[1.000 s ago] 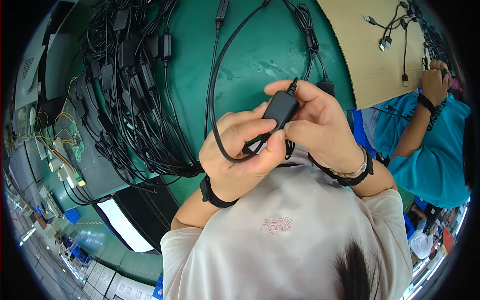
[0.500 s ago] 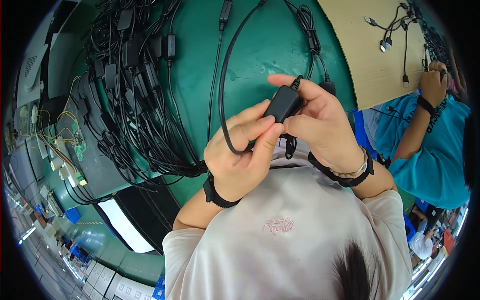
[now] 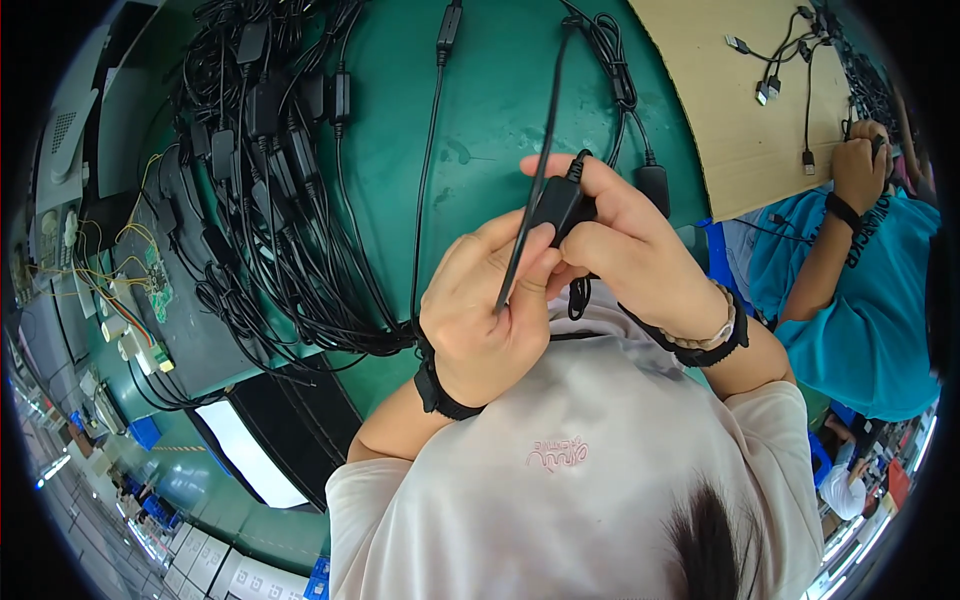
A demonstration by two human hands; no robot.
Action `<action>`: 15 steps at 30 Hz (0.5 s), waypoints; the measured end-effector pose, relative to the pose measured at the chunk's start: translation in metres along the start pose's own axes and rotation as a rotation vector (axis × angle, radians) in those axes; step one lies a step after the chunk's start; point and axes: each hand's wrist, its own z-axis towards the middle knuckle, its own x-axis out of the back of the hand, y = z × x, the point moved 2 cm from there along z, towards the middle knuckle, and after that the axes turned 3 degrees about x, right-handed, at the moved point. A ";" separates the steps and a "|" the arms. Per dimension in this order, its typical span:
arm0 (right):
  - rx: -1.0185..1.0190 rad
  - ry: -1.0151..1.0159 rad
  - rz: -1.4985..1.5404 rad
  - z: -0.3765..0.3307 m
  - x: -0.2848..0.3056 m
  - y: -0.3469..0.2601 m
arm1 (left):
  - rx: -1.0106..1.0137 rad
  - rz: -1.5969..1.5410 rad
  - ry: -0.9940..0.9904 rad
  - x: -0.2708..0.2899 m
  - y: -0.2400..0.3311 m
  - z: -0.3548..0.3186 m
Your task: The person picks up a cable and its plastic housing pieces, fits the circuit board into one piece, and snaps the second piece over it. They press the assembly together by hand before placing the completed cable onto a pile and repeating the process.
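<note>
Just above my chest, a small black cable box (image 3: 558,203) is held between my two hands. My right hand (image 3: 655,262) is closed around its right side, index finger stretched past its top. The fingers of my left hand (image 3: 482,318) pinch the lower left of the box and a black cable (image 3: 547,125). That cable runs up from the left hand, crossing in front of the box. A small bundled loop (image 3: 579,297) hangs below my right hand. Beyond it, another black box (image 3: 652,188) lies on the green tabletop (image 3: 500,130), attached to a folded cable (image 3: 618,75).
A large heap of black cables with boxes (image 3: 262,110) covers the left. One cable with a slim box (image 3: 449,35) runs along the middle. At right, a cardboard sheet (image 3: 700,90) carries USB cables (image 3: 768,85), beside a co-worker's hand (image 3: 862,160). Wired circuit boards (image 3: 155,275) sit far left.
The cable from my left hand has swung right from a wide curve to a nearly straight line across the box. Both hands and the box have shifted and turned slightly.
</note>
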 end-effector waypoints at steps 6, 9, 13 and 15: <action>0.053 0.022 0.043 -0.001 -0.001 -0.003 | 0.319 -0.429 0.054 0.002 -0.010 0.000; -0.018 0.037 0.069 -0.004 -0.002 -0.007 | 0.483 -0.706 0.025 0.006 -0.008 0.004; 0.008 0.063 0.149 -0.003 0.003 -0.002 | 0.500 -0.853 -0.027 0.004 -0.012 0.004; -0.010 0.045 0.193 -0.003 0.006 -0.002 | 0.465 -0.857 -0.043 0.004 -0.011 0.006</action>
